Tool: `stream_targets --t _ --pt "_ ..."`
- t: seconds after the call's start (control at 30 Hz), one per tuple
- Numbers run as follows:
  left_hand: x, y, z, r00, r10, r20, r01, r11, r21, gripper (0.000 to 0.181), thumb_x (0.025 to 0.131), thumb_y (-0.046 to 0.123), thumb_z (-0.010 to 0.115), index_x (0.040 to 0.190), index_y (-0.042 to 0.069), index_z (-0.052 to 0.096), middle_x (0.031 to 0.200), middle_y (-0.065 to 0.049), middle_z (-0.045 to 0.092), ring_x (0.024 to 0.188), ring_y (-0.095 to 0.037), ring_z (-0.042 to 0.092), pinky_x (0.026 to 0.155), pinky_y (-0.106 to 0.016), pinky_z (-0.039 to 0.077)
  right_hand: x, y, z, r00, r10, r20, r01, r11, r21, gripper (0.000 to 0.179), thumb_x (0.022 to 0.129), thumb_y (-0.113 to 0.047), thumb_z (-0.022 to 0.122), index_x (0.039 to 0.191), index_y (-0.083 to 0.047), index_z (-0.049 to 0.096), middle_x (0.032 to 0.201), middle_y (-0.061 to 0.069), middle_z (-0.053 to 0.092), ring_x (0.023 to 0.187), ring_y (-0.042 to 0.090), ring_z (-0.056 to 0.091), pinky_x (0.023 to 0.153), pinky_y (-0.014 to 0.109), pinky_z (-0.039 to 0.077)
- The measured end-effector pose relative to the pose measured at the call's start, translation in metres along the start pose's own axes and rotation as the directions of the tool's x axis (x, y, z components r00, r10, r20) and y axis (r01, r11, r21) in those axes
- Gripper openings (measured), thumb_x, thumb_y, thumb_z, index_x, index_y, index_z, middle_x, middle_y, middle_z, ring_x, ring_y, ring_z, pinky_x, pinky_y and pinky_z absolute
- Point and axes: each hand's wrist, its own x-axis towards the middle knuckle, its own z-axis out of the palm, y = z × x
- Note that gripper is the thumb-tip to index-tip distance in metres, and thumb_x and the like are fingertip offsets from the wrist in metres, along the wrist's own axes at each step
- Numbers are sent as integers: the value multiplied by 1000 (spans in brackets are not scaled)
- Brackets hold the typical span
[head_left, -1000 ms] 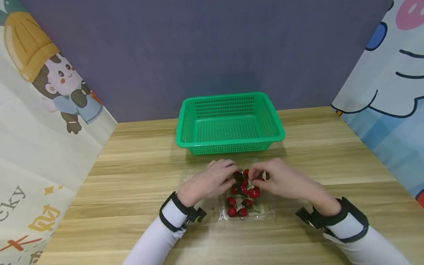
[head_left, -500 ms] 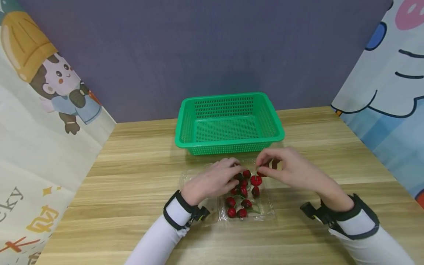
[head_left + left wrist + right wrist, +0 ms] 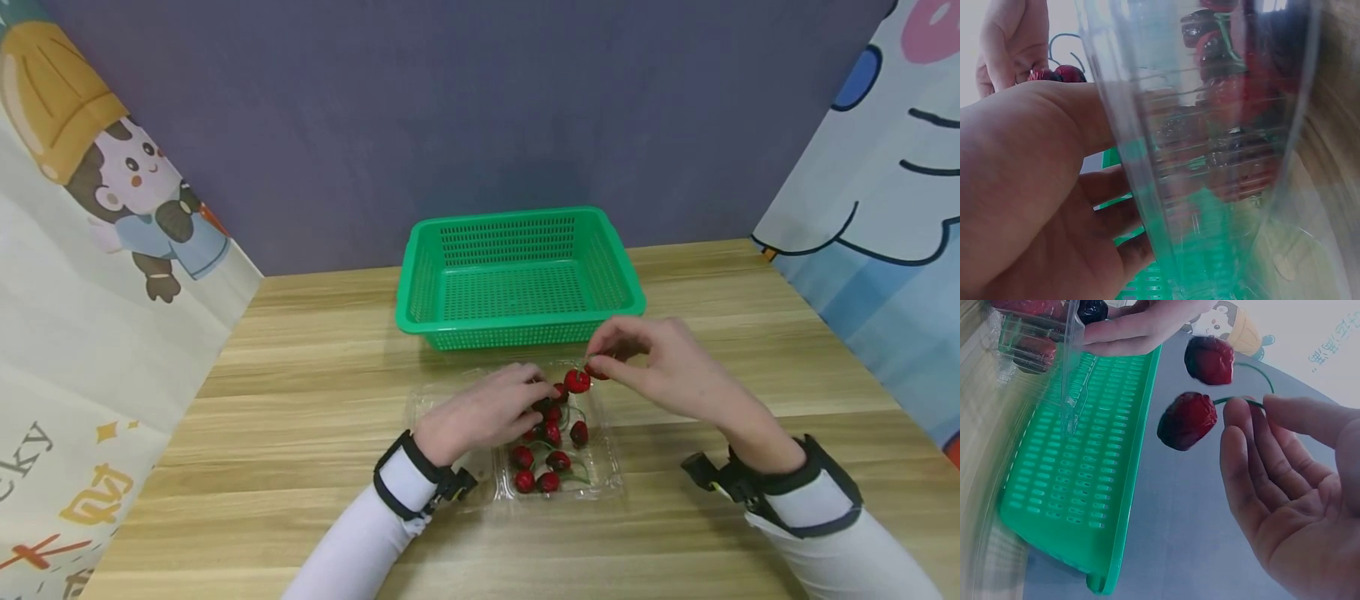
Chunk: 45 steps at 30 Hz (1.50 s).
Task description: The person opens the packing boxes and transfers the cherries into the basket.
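Note:
My right hand (image 3: 667, 367) pinches thin green stems (image 3: 1229, 400) between thumb and fingertips. Two dark red cherries (image 3: 1188, 420) hang from them, raised over the far right corner of a clear plastic box (image 3: 602, 471). Over the box's left side lies my left hand (image 3: 483, 412), fingers loosely bent and reaching among the cherries there. In the left wrist view, the box's clear wall stands in front of some of those fingers (image 3: 1132, 250). More red and black cherries (image 3: 548, 482) with stems lie in the box, partly hidden under the left hand.
A green perforated basket (image 3: 521, 323) stands just behind the box, against the purple-grey back panel (image 3: 480, 125). The box's clear lid (image 3: 476, 479) lies flat on the left, partly beneath the left arm. All rests on a wood-grain table (image 3: 315, 400).
My right hand has lifted the pair of cherries by the stems, up and away toward the basket's near right corner. The left hand has shifted only slightly.

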Motion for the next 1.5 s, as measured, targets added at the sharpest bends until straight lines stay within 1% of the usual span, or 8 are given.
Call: stream_targets --t 0.13,0.23,0.4,0.53,0.8,1.23,1.37,1.5 --pt "0 0 0 1000 -2 -1 2 1000 4 33 96 19 66 128 13 63 117 3 54 107 -9 52 90 -15 40 2 0 -1 998 21 -60 -22 1000 -10 14 90 -5 72 95 -17 66 85 -10 66 77 7 65 66 25 50" --pt "0 1 -1 1000 -4 3 4 1000 13 32 96 18 66 127 12 64 116 3 55 107 -10 52 91 -16 40 4 -1 -1 990 20 -141 -23 999 -22 13 89 -5 72 96 -16 67 87 -11 66 78 6 65 68 23 51" --pt "1 0 0 1000 1 -7 -1 1000 12 30 95 16 67 125 13 65 113 3 56 106 -10 54 92 -17 40 7 2 -1 955 -4 -297 -1 1000 -17 14 87 -1 74 96 -12 70 89 -9 68 77 6 66 67 20 52" --pt "1 0 1 1000 2 -16 -2 1000 8 28 95 15 68 123 13 66 109 4 56 103 -9 55 90 -16 41 10 7 -2 931 -23 -364 22 1000 -5 14 86 2 74 95 -8 70 90 -5 69 77 6 67 68 20 53" --pt "1 -1 2 999 18 -32 -18 1000 7 25 94 14 68 119 13 68 104 4 56 97 -8 56 85 -16 42 16 21 -3 903 32 -429 -22 999 28 13 86 3 73 96 -3 69 98 2 70 85 2 68 69 23 54" --pt "2 1 0 999 22 -34 -23 1000 -13 25 95 14 68 120 11 68 105 4 57 97 -7 57 83 -12 41 22 46 3 879 114 -462 -90 993 74 11 85 4 73 95 2 69 103 10 69 93 -2 65 74 20 53" --pt "2 1 -1 999 27 -38 -28 1000 -12 25 95 14 67 120 11 68 106 4 57 97 -7 56 83 -12 41 22 55 3 873 122 -473 -120 992 35 10 86 3 73 95 1 69 102 10 70 89 0 67 71 19 53" --pt "2 2 -2 998 34 -43 -34 999 -16 24 95 13 67 120 10 68 106 3 57 97 -8 56 83 -13 42 23 62 4 867 88 -490 -133 990 -57 10 85 2 74 94 -2 70 99 5 71 84 -3 66 70 15 51"
